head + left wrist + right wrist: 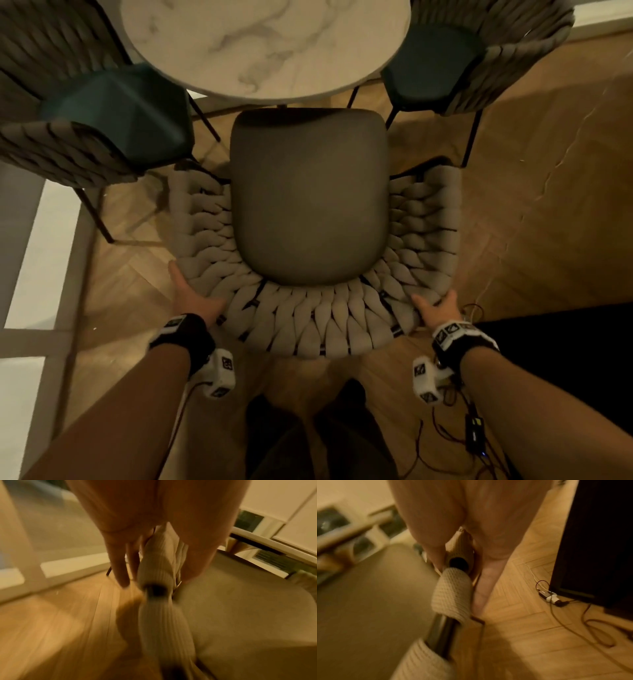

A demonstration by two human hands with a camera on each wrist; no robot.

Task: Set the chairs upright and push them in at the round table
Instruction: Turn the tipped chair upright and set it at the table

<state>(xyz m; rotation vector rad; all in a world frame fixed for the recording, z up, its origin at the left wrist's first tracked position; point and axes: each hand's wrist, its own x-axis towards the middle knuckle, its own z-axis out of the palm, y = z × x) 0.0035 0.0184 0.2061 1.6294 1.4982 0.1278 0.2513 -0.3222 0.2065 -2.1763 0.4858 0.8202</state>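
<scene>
Chairs, three in count, stand upright around one round table with a veined marble top. Nearest chair: smooth grey padded seat, curved back of thick woven beige cord on a dark metal tube, seat front just at the table's edge. Left hand and right hand each grip that back rim, fingers outside, thumb inside. Two side chairs carry teal seats. Floor: herringbone wood

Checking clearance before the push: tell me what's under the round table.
Under the round table's near edge only wooden floor and dark chair legs show. The tabletop covers everything further in, including the table's base.
</scene>
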